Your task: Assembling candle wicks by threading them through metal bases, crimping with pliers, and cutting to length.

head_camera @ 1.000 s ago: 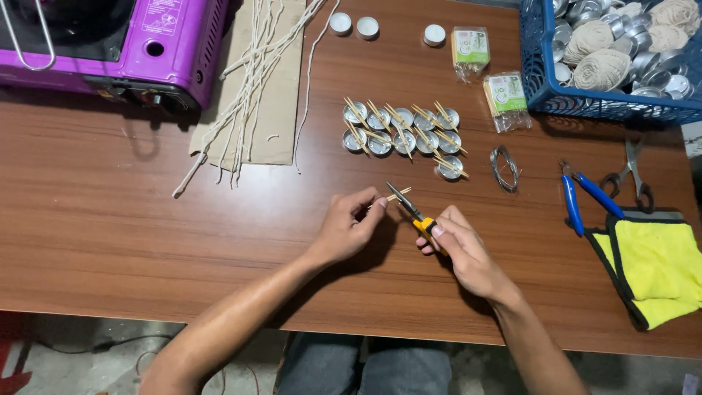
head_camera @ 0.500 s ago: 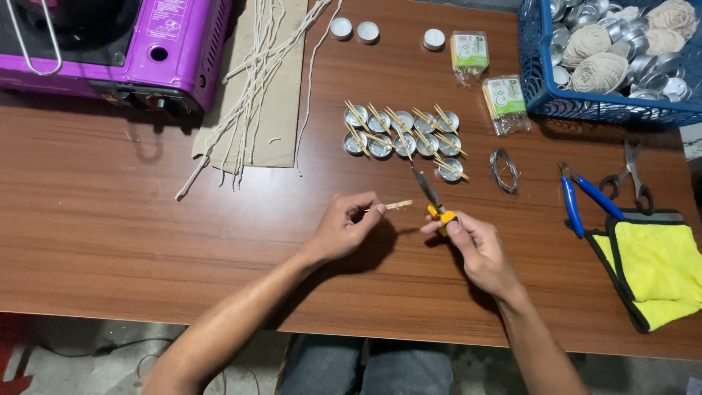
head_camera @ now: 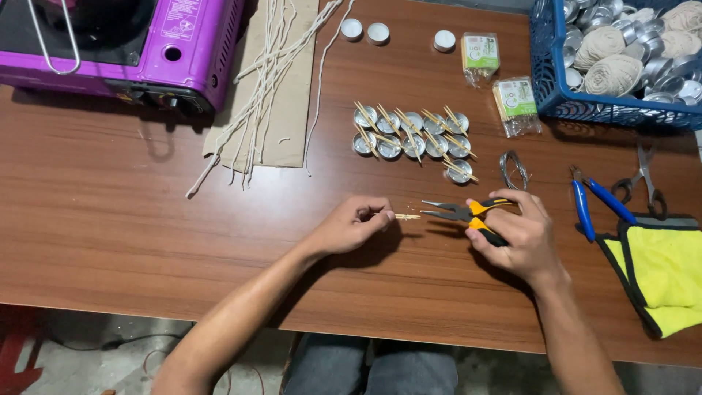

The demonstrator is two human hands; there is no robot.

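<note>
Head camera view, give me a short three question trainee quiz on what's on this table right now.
1. True or false: the right hand holds the pliers with orange and black handles.
2. What does the left hand pinch? A) small wooden sticks B) a ball of twine C) scissors
3. Fill in: the balls of twine sit in a ____ basket.

Key: 1 true. 2 A, the small wooden sticks. 3 blue.

Brown wood-grain worktop (head_camera: 110, 241). On it: purple stove (head_camera: 124, 44) top left, cardboard sheet (head_camera: 292, 110) with string strands (head_camera: 256, 88), metal cups with sticks (head_camera: 413, 135) centre, blue basket (head_camera: 556, 88) top right. Right edge: blue pliers (head_camera: 592, 205), scissors (head_camera: 643, 179), yellow cloth (head_camera: 669, 274).
</note>
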